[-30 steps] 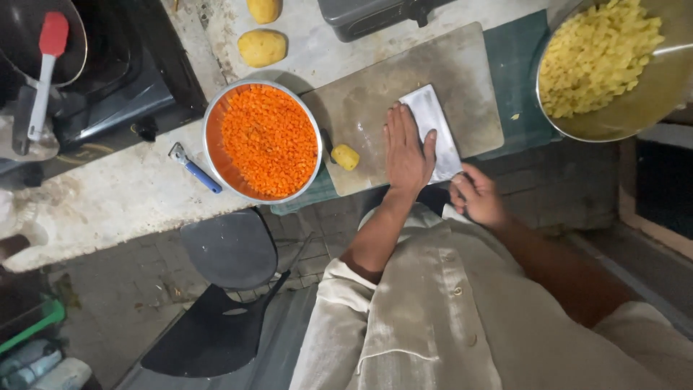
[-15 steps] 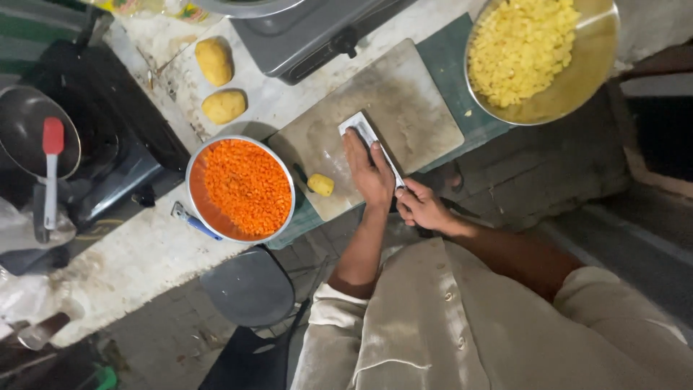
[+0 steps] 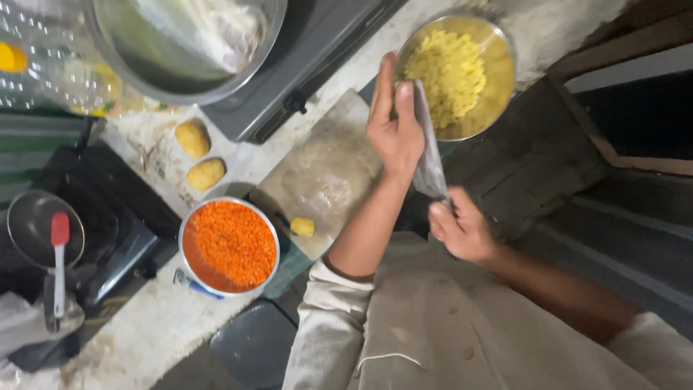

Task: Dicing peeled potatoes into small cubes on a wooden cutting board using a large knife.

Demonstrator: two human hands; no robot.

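Far off to the left of the hands, a small dark pan (image 3: 40, 224) with a red and white spatula (image 3: 59, 253) sits on a black stove. Nearer, a round metal bowl of grated orange carrot (image 3: 229, 245) stands on the pale stone worktop (image 3: 137, 332). Two whole yellow potatoes (image 3: 198, 155) lie above it. A small yellow potato piece (image 3: 302, 227) lies on the worn wooden cutting board (image 3: 325, 173), just left of the left arm.

The left hand (image 3: 393, 123) is lifted, with its fingers flat against the wide flat steel knife blade (image 3: 427, 148). The right hand (image 3: 462, 231) is closed around the knife's handle, lower down. The hands are apart, joined only by the knife. The blade tip points at the round metal bowl of cut yellow potato (image 3: 458, 76), just beyond the left hand.

It looks like the step is wiping cut bits off the blade into that bowl. The next move calls for sliding the fingers along the flat side, away from the sharp edge, while the blade is held over the bowl.
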